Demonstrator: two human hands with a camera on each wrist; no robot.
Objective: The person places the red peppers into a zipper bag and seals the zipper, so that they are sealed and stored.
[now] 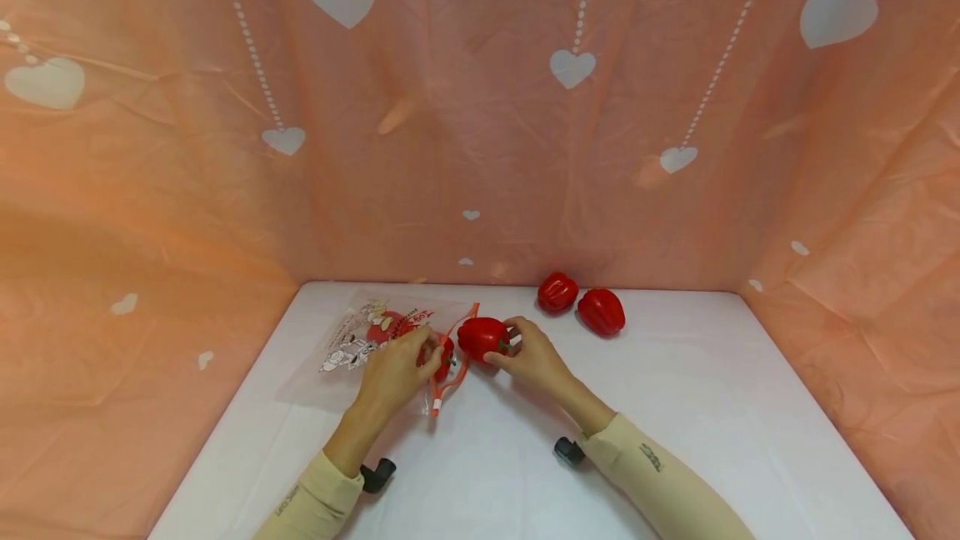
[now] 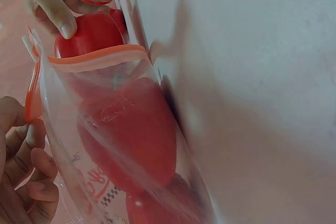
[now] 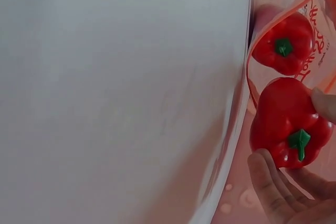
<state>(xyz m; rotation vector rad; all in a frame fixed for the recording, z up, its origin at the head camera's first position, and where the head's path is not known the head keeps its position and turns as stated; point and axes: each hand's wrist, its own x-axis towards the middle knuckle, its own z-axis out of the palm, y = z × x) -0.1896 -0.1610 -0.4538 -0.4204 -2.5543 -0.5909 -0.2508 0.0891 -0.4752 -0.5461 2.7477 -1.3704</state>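
Observation:
My right hand (image 1: 536, 359) grips a red bell pepper (image 1: 480, 337) with a green stem, thumb on one side and fingers on the other. That pepper is right at the mouth of a clear zip bag (image 1: 318, 377) with an orange zipper edge and printed cartoon figures. With thumb and fingertips, my left hand (image 1: 399, 367) pinches the bag's orange edge (image 2: 32, 95), and the mouth gapes. Inside the bag, near the opening, lies another red pepper (image 3: 287, 43). The left wrist view shows more red (image 2: 160, 205) deeper in the bag, seen through the plastic.
Two more red bell peppers, one at the back edge (image 1: 557, 293) and one just right of it (image 1: 601, 312), lie on the white table (image 1: 675, 407). An orange curtain (image 1: 480, 148) with white hearts hangs behind and at both sides.

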